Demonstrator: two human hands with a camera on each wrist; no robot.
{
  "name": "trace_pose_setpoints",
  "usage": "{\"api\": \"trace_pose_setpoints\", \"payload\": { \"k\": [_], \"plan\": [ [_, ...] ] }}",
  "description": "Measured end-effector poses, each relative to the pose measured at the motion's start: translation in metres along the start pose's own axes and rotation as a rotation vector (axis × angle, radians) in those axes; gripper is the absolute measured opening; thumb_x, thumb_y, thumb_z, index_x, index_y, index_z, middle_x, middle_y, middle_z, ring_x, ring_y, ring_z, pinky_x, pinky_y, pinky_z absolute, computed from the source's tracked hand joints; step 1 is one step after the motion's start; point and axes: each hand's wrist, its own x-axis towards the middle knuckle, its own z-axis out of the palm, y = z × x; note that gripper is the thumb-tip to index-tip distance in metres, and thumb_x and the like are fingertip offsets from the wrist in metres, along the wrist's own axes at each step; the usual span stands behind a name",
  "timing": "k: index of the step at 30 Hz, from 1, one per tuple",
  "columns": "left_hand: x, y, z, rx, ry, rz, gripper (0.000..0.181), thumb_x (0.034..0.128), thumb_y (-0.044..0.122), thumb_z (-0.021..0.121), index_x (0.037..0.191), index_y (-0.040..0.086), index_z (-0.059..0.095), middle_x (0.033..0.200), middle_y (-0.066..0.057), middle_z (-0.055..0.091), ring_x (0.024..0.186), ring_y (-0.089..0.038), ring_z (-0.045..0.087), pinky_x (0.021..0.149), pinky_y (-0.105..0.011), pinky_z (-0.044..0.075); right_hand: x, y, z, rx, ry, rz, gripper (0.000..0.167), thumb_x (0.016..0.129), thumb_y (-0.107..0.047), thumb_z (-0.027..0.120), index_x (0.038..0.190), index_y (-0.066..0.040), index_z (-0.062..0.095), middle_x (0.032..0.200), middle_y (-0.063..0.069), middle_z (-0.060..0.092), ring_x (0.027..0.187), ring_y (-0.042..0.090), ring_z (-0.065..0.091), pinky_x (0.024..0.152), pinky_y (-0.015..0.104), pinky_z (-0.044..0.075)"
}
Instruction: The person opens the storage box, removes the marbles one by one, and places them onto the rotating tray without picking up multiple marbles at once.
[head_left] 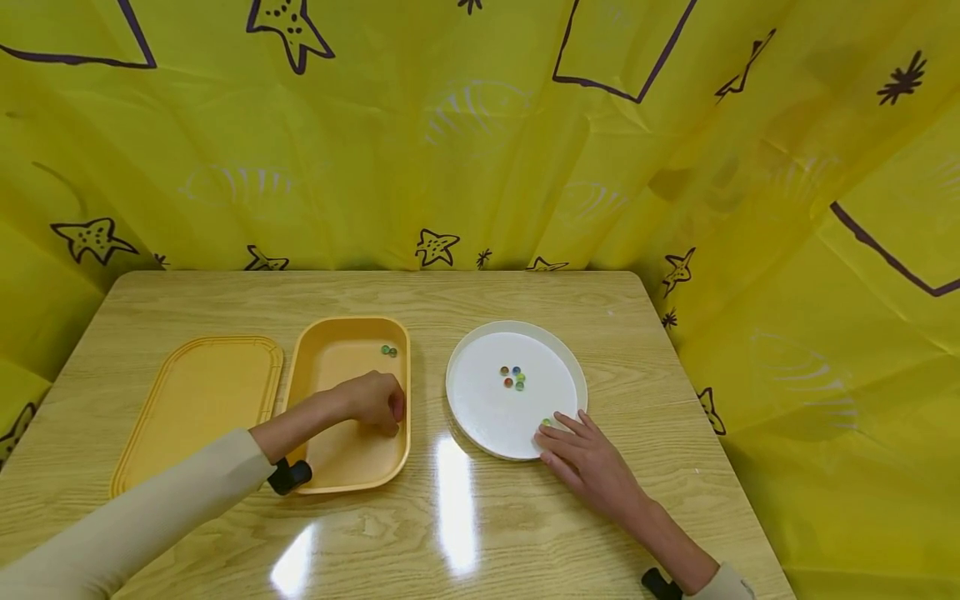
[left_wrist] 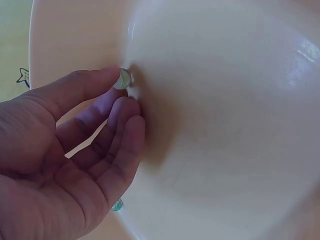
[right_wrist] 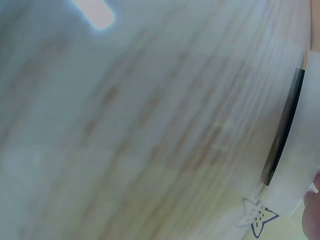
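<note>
In the head view, my left hand [head_left: 375,402] reaches into an orange rectangular container [head_left: 348,483], by its right wall. Up close in the left wrist view, the thumb and index finger of that hand pinch a clear marble [left_wrist: 123,79] with a yellowish swirl. Two greenish marbles [head_left: 388,352] lie in the container's far right corner. My right hand [head_left: 596,467] is at the near right rim of a round white tray [head_left: 476,408], fingers spread and fairly straight. A yellow-green marble [head_left: 546,422] lies at its fingertips. Several coloured marbles [head_left: 517,371] sit grouped mid-tray.
An orange lid [head_left: 202,400] lies flat on the wooden table [head_left: 510,533], left of the container. Yellow patterned curtains [head_left: 360,167] hang behind the table and along its right side. Mostly tabletop shows in the right wrist view, with the hand barely visible at the edge.
</note>
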Motion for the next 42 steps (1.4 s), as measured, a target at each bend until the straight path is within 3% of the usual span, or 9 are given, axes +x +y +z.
{"api": "trace_pose_setpoints", "payload": {
  "k": [9,14,20,28,33,37,42],
  "plan": [
    [0.000,-0.002,-0.002,0.001,0.006,0.034,0.012,0.0757,-0.001,0.072,0.071,0.011,0.071,0.063,0.006,0.059,0.055,-0.008,0.049,0.053,-0.021,0.040,0.000,0.001,0.000,-0.008,-0.001,-0.009,0.030,0.097,-0.026,0.066,0.123,-0.011,0.072,0.126,0.002,0.068,0.129,0.029,0.053,0.112,0.052,0.027],
    [-0.002,-0.002,-0.008,-0.005,0.065,0.078,0.011,0.0796,0.000,0.069,0.075,0.009,0.074,0.068,0.006,0.064,0.059,-0.008,0.053,0.056,-0.023,0.045,0.000,0.001,0.000,-0.011,0.002,-0.019,0.030,0.099,-0.028,0.063,0.122,-0.011,0.073,0.126,0.002,0.068,0.129,0.029,0.053,0.113,0.051,0.026],
    [-0.009,0.001,-0.021,0.011,0.187,0.160,0.007,0.0828,0.002,0.071,0.080,0.008,0.073,0.075,0.006,0.065,0.067,-0.010,0.056,0.066,-0.028,0.049,0.000,0.001,0.000,-0.007,0.005,-0.016,0.030,0.098,-0.028,0.064,0.122,-0.012,0.073,0.125,0.002,0.068,0.129,0.030,0.053,0.112,0.052,0.028],
    [-0.017,0.018,-0.041,-0.060,0.319,0.163,0.003,0.0867,0.005,0.071,0.084,0.006,0.073,0.078,0.003,0.066,0.072,-0.013,0.059,0.070,-0.032,0.050,0.000,0.000,0.000,-0.003,0.000,-0.009,0.030,0.099,-0.029,0.062,0.122,-0.012,0.073,0.126,0.002,0.068,0.129,0.030,0.053,0.112,0.052,0.027],
    [-0.015,0.027,-0.044,-0.101,0.389,0.194,0.005,0.0880,0.003,0.071,0.091,0.000,0.073,0.084,-0.002,0.070,0.079,-0.018,0.066,0.076,-0.037,0.054,0.000,0.000,0.000,-0.002,0.003,-0.008,0.030,0.099,-0.028,0.063,0.122,-0.012,0.073,0.126,0.003,0.068,0.129,0.030,0.052,0.113,0.052,0.026],
    [-0.009,0.036,-0.041,-0.129,0.416,0.224,0.005,0.0878,0.002,0.072,0.092,-0.001,0.073,0.085,-0.004,0.071,0.081,-0.020,0.067,0.077,-0.037,0.055,0.000,0.000,0.001,0.001,0.005,-0.004,0.030,0.096,-0.026,0.067,0.123,-0.012,0.073,0.126,0.002,0.068,0.129,0.029,0.053,0.112,0.052,0.027],
    [0.001,0.048,-0.035,-0.175,0.401,0.229,0.007,0.0888,0.002,0.071,0.094,-0.001,0.073,0.086,-0.003,0.071,0.082,-0.019,0.067,0.077,-0.035,0.054,0.000,0.000,0.001,0.009,0.005,0.002,0.031,0.094,-0.023,0.069,0.123,-0.013,0.073,0.126,0.002,0.068,0.129,0.029,0.053,0.112,0.053,0.027]
  ]
}}
